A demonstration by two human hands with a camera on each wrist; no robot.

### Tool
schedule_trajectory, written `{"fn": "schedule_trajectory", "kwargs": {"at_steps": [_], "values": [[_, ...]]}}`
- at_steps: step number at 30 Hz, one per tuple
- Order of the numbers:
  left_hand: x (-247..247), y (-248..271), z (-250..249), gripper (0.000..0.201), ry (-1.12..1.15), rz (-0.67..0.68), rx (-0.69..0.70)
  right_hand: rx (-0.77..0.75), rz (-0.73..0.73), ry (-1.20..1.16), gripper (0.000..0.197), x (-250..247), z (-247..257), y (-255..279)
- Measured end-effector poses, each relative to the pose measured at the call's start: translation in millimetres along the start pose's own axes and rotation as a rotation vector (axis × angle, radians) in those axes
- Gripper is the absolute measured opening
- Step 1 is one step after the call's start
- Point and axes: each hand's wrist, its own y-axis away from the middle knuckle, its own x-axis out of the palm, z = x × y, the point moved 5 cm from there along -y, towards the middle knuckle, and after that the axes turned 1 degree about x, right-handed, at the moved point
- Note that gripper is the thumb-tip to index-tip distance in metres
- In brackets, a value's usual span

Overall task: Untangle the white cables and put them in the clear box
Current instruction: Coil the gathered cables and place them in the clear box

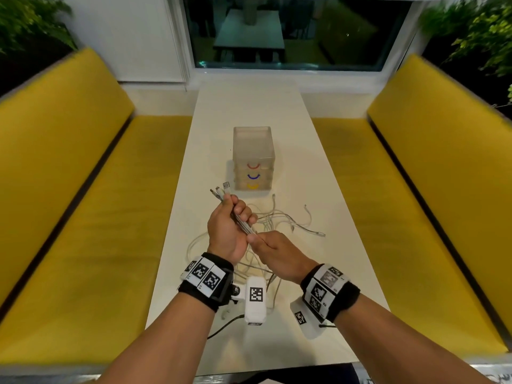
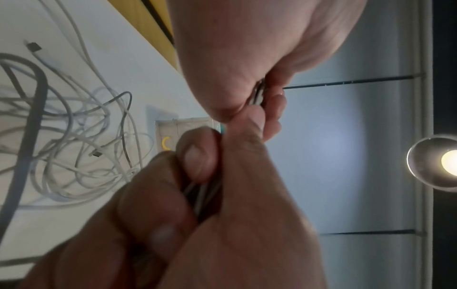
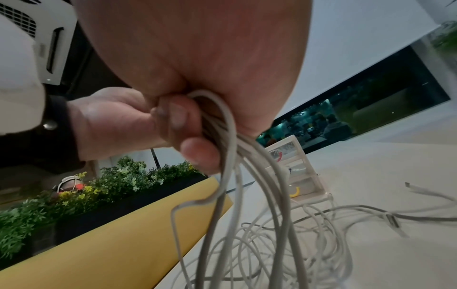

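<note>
Several white cables [image 1: 279, 221] lie tangled on the white table [image 1: 318, 314] in front of a clear three-drawer box [image 1: 253, 146] with red, blue and yellow handles. My left hand [image 1: 235, 217] grips a bundle of the cables above the table, and their connector ends [image 1: 221, 191] stick up past the fingers. My right hand [image 1: 266, 242] pinches the same bundle just below the left hand. In the right wrist view the cables [image 3: 235, 176] hang in loops from my right hand's fingers [image 3: 188, 125] to the table. In the left wrist view my fingers [image 2: 197, 154] curl round the strands.
Yellow benches [image 1: 77, 189] [image 1: 432, 189] run along both long sides of the narrow table. A window [image 1: 291, 31] is at the far end, with plants [image 1: 482, 31] behind the benches. More cable loops [image 1: 249, 270] lie under my wrists, near the front edge.
</note>
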Motion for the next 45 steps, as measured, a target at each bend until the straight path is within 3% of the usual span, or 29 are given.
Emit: {"fn": "schedule_trajectory", "kwargs": {"at_steps": [7, 14, 17, 29, 38, 45], "values": [[0.3, 0.7, 2.6, 0.036, 0.049, 0.003, -0.041, 0.004, 0.042, -0.046, 0.048, -0.7, -3.0, 2.7], [6.5, -1.1, -6.0, 0.038, -0.05, -0.018, -0.008, 0.148, 0.073, -0.239, 0.05, -1.1, -4.3, 1.6], [7.4, -2.0, -8.3, 0.04, -0.064, -0.023, 0.006, 0.138, 0.07, -0.207, 0.062, -1.4, -1.0, 0.5], [-2.3, -8.0, -28.5, 0.041, -0.013, -0.034, 0.075, 0.232, 0.052, -0.118, 0.071, -21.5, -17.4, -1.7], [-11.9, -13.7, -38.1, 0.043, 0.009, -0.055, 0.125, 0.289, 0.125, -0.31, 0.061, -35.4, -30.8, 3.3], [-21.3, -21.2, -53.1, 0.042, -0.039, -0.127, 0.179, 0.379, 0.128, -0.28, 0.052, -51.9, -47.9, 2.6]]}}
